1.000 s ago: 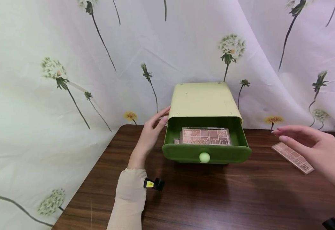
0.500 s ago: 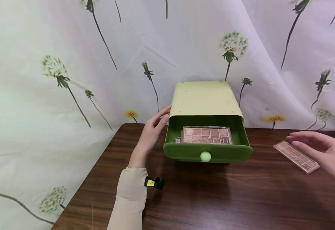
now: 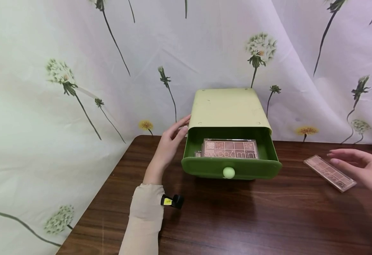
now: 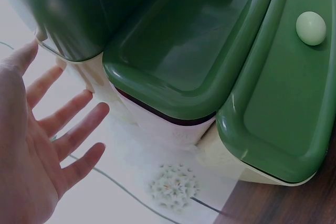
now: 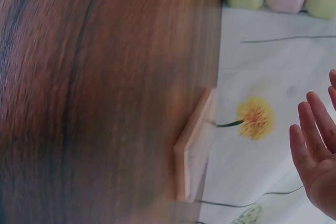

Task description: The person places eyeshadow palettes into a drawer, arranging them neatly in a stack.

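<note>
A drawer cabinet with a cream top (image 3: 228, 106) stands at the back, its top green drawer (image 3: 201, 167) pulled out by a round pale knob (image 3: 228, 173). In that drawer lies a clear-lidded eyeshadow palette (image 3: 230, 148), with part of another under it. My left hand (image 3: 170, 145) is at the cabinet's left side, fingertips by its wall; the left wrist view shows its fingers spread and straight. A second eyeshadow palette (image 3: 329, 173) lies slantwise on the table at the right. Over its right end hovers my right hand (image 3: 364, 168), fingers extended and holding nothing.
The left wrist view shows further closed green drawers (image 4: 286, 93) below the open one. A white cloth (image 3: 115, 71) printed with dandelions hangs behind the dark wooden table (image 3: 237, 216). A black strap (image 3: 173, 201) sits on my left sleeve.
My right hand has shifted right and slightly down, so more of the palette on the table shows. My left hand keeps its place beside the cabinet. The head view has tilted slightly.
</note>
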{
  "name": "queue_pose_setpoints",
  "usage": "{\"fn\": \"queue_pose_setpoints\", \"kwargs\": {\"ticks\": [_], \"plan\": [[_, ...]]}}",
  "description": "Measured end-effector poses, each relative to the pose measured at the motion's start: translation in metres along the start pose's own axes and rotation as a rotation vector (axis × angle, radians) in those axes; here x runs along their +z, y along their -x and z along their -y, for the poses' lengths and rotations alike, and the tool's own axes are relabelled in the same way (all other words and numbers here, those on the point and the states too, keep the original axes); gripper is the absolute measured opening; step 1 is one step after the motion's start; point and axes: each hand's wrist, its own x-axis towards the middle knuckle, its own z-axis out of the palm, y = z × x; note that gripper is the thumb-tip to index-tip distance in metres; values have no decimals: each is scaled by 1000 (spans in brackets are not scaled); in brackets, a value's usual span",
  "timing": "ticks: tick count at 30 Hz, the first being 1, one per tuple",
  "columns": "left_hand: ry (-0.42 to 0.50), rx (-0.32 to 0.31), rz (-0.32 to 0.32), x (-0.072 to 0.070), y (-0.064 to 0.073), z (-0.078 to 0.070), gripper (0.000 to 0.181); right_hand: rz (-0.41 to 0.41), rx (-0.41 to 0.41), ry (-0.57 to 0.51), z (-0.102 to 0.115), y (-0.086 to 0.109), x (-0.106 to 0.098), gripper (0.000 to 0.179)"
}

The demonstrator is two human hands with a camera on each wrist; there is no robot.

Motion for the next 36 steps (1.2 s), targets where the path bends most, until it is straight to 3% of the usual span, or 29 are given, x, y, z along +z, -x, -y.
{"fn": "queue_pose_setpoints", "kwargs": {"ticks": [7,15,22,26,36], "plan": [[0,7,-2,0,0,0,44,42,25,91,-21,-5,-2,22],[-8,10,-6,0,1,-1,44,70,50,225,-41,-10,-3,31],[2,6,-5,1,1,0,43,138,143,310,-53,-16,-8,57],[9,8,-3,1,0,1,43,197,175,316,-58,-19,-8,65],[13,3,-4,1,0,1,42,313,167,231,-70,-21,-6,69]]}}
